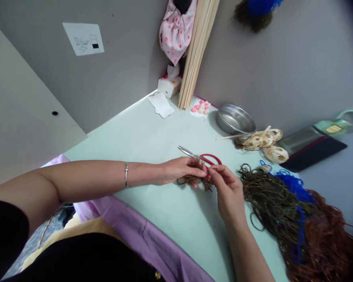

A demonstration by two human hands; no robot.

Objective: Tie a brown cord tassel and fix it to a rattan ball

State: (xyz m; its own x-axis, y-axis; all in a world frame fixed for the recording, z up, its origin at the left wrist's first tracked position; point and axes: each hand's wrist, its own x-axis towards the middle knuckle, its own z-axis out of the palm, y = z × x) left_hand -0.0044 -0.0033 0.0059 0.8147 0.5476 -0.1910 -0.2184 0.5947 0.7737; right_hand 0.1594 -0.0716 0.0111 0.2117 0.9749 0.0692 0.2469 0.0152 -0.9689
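"Where's the brown yarn bundle (195, 163)?"

"Above the pale green tabletop (120, 147), in the left hand (179, 171), thumb and fingers closed around it."

"And the right hand (228, 190)?"

"At the bundle's right edge, fingers curled, thumb and forefinger tips close together. I can't tell whether they pinch a strand."

"What's around them?"

"Red-handled scissors (189, 152) just beyond the bundle, and a heap of dark, blue and rust-brown yarn (273, 199) to the right. Purple cloth (147, 231) runs along the near edge."

"Farther back?"

"A steel bowl (233, 128) by the right wall (282, 70); wooden strips (195, 58) leaning in the corner, beside a tissue pack (166, 87). The left wall (129, 47) is grey, with a white sheet (84, 38) on it."
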